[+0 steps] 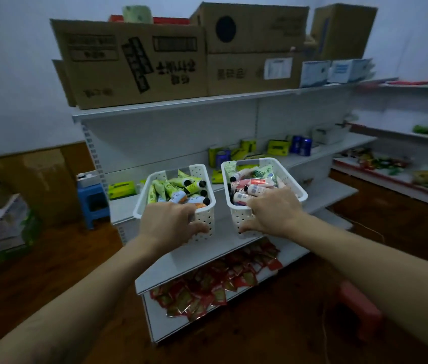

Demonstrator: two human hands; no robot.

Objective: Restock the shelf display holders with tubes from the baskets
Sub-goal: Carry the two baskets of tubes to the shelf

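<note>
Here, white perforated baskets (205, 219) of tubes (171, 186).

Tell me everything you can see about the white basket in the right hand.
The white basket looks plastic, with a rolled rim and hole-punched walls. It stands upright over the white shelf, right of a matching basket, heaped with pink, red and white tubes. The right hand grips its near rim, fingers inside, thumb on the front wall.
</note>
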